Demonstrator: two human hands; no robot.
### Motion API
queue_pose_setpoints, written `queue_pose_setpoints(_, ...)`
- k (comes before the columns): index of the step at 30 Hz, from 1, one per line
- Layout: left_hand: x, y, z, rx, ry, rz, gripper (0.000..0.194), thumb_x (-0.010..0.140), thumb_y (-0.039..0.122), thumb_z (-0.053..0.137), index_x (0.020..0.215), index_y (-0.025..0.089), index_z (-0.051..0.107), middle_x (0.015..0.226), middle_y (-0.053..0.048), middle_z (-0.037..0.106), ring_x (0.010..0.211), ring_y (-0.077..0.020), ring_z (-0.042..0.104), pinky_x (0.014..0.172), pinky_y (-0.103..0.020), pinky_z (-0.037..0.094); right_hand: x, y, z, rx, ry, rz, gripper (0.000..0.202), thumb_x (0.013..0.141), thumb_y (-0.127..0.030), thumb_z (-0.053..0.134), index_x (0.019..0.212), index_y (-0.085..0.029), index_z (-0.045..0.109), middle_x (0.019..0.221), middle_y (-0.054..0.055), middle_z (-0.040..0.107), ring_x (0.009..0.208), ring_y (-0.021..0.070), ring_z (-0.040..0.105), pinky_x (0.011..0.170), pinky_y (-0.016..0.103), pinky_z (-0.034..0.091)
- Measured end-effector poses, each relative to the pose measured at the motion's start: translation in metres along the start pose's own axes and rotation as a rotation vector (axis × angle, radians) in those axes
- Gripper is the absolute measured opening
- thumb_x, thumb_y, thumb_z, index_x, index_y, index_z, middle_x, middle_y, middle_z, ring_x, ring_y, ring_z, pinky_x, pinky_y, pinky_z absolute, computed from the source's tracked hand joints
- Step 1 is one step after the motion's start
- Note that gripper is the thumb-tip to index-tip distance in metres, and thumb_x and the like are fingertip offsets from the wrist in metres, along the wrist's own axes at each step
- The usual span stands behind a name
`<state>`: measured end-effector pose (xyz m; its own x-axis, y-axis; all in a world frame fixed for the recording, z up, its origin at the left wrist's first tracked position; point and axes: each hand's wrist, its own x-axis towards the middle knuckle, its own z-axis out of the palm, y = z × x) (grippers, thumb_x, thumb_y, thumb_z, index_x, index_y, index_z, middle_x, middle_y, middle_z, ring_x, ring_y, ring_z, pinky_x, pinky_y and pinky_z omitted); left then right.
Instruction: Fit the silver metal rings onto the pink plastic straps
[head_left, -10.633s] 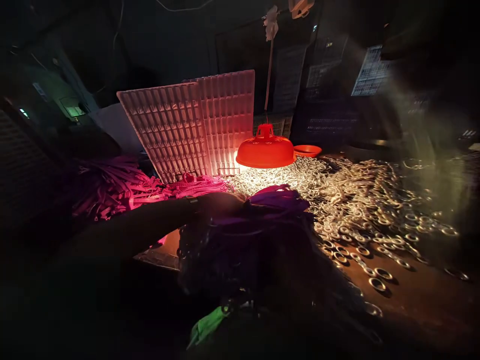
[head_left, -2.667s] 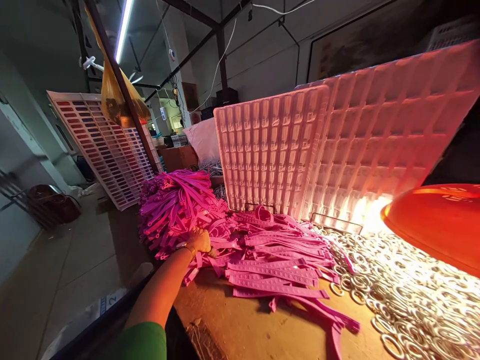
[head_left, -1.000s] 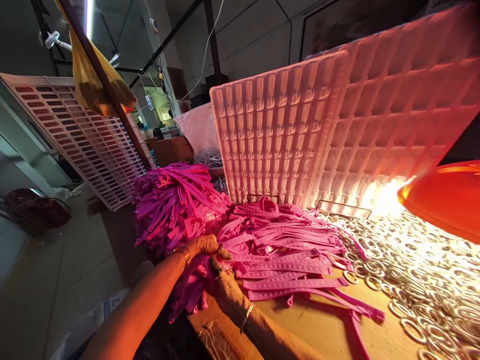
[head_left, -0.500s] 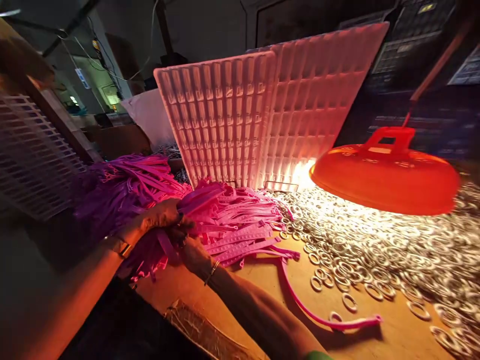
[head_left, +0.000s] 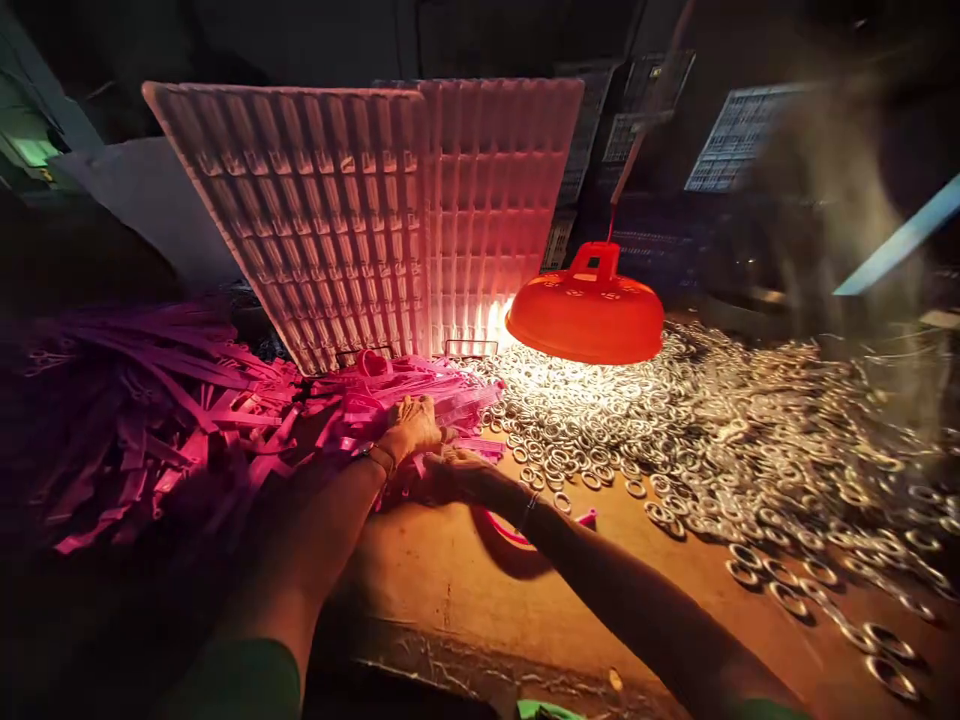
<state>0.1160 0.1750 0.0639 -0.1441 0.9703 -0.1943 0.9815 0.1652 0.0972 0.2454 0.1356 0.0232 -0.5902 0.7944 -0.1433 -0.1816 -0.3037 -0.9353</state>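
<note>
A big heap of pink silicone straps [head_left: 180,400] covers the left side of the wooden table [head_left: 450,570]. My left hand [head_left: 409,425] lies on top of a bunch of these straps, fingers curled over them. Just right of it, my right hand [head_left: 457,472] grips the same bunch from below. One loose pink strap [head_left: 517,530] curls on the table under my right wrist. A wide spread of metal rings [head_left: 712,430] lies to the right of both hands.
An orange lamp shade [head_left: 586,318] hangs low over the rings, lit underneath. Two white gridded trays [head_left: 360,210] stand upright behind the straps. Dark crates and racks fill the background. The table's front edge [head_left: 465,665] is worn.
My view has swung right, so the lamp and rings sit more centrally. Both hands have stayed on the strap bunch and drawn it toward the table's middle.
</note>
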Motion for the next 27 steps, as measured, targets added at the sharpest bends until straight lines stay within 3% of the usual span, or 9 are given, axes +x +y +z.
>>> queue_pose_setpoints(2, 0.002, 0.002, 0.013, 0.030, 0.009, -0.008, 0.076, 0.069, 0.061, 0.060, 0.117, 0.003, 0.052, 0.115, -0.027, 0.058, 0.110, -0.0374, 0.050, 0.091, -0.046, 0.039, -0.021, 0.002, -0.025, -0.048, -0.049, 0.039, 0.033, 0.083, -0.044, 0.061, 0.076, -0.012, 0.058, 0.065, 0.000, 0.058, 0.054, 0.0110, 0.054, 0.051, 0.025, 0.047)
queue_pose_setpoints(4, 0.001, 0.000, 0.016, 0.041, 0.024, -0.016, 0.076, 0.071, 0.060, 0.059, 0.122, 0.005, 0.048, 0.119, -0.026, 0.056, 0.111, -0.0356, 0.050, 0.091, -0.044, 0.039, -0.046, 0.004, -0.055, -0.224, -0.006, -0.042, 0.030, 0.081, -0.043, 0.059, 0.079, -0.013, 0.058, 0.069, 0.003, 0.060, 0.056, 0.0123, 0.055, 0.051, 0.025, 0.045)
queue_pose_setpoints(7, -0.007, 0.000, 0.018, 0.077, 0.133, 0.032, 0.080, 0.074, 0.058, 0.056, 0.133, 0.007, 0.039, 0.130, -0.024, 0.049, 0.119, -0.0359, 0.045, 0.098, -0.043, 0.035, -0.094, 0.016, -0.103, -0.700, 0.189, -0.277, 0.023, 0.083, -0.030, 0.051, 0.097, -0.014, 0.058, 0.091, 0.010, 0.064, 0.076, 0.0180, 0.060, 0.066, 0.029, 0.047)
queue_pose_setpoints(9, -0.017, 0.006, 0.025, 0.111, 0.198, 0.066, 0.083, 0.074, 0.056, 0.055, 0.139, 0.009, 0.034, 0.137, -0.023, 0.043, 0.125, -0.0368, 0.039, 0.103, -0.045, 0.029, -0.127, 0.031, -0.131, -1.024, 0.233, -0.384, 0.029, 0.081, -0.023, 0.050, 0.107, -0.014, 0.059, 0.105, 0.014, 0.063, 0.097, 0.0244, 0.058, 0.081, 0.036, 0.045)
queue_pose_setpoints(13, -0.046, 0.021, 0.053, 0.180, 0.213, 0.082, 0.087, 0.076, 0.058, 0.051, 0.146, 0.014, 0.023, 0.143, -0.020, 0.037, 0.131, -0.0394, 0.028, 0.107, -0.052, 0.018, -0.163, 0.066, -0.163, -1.475, 0.302, -0.424, 0.039, 0.084, -0.022, 0.050, 0.121, -0.017, 0.058, 0.116, 0.015, 0.060, 0.113, 0.0316, 0.046, 0.094, 0.047, 0.034)
queue_pose_setpoints(16, -0.065, 0.029, 0.074, 0.250, 0.289, 0.080, 0.091, 0.077, 0.065, 0.047, 0.147, 0.013, 0.021, 0.146, -0.021, 0.033, 0.133, -0.0423, 0.022, 0.109, -0.055, 0.011, -0.159, 0.080, -0.168, -1.572, 0.333, -0.382, 0.040, 0.086, -0.020, 0.046, 0.124, -0.021, 0.057, 0.118, 0.013, 0.059, 0.115, 0.0314, 0.043, 0.092, 0.045, 0.032)
queue_pose_setpoints(19, -0.073, 0.032, 0.088, 0.307, 0.374, 0.055, 0.089, 0.076, 0.066, 0.048, 0.146, 0.016, 0.024, 0.148, -0.020, 0.028, 0.134, -0.0441, 0.019, 0.109, -0.056, 0.008, -0.146, 0.076, -0.170, -1.560, 0.291, -0.352, 0.042, 0.083, -0.012, 0.045, 0.122, -0.023, 0.059, 0.120, 0.012, 0.058, 0.113, 0.0293, 0.043, 0.091, 0.041, 0.029)
queue_pose_setpoints(23, -0.068, 0.031, 0.098, 0.344, 0.434, 0.026, 0.079, 0.079, 0.055, 0.052, 0.145, 0.022, 0.027, 0.149, -0.016, 0.028, 0.135, -0.0424, 0.017, 0.111, -0.055, 0.006, -0.144, 0.064, -0.181, -1.489, 0.225, -0.358, 0.036, 0.076, -0.005, 0.046, 0.102, -0.019, 0.067, 0.105, 0.011, 0.063, 0.098, 0.0264, 0.049, 0.080, 0.036, 0.028)
queue_pose_setpoints(27, -0.057, 0.024, 0.103, 0.370, 0.495, 0.031, 0.080, 0.074, 0.043, 0.062, 0.144, 0.020, 0.032, 0.147, -0.017, 0.029, 0.134, -0.0418, 0.020, 0.110, -0.055, 0.009, -0.162, 0.064, -0.200, -1.414, 0.288, -0.498, 0.031, 0.075, -0.003, 0.045, 0.091, -0.018, 0.067, 0.087, 0.010, 0.063, 0.087, 0.0226, 0.049, 0.078, 0.035, 0.028)
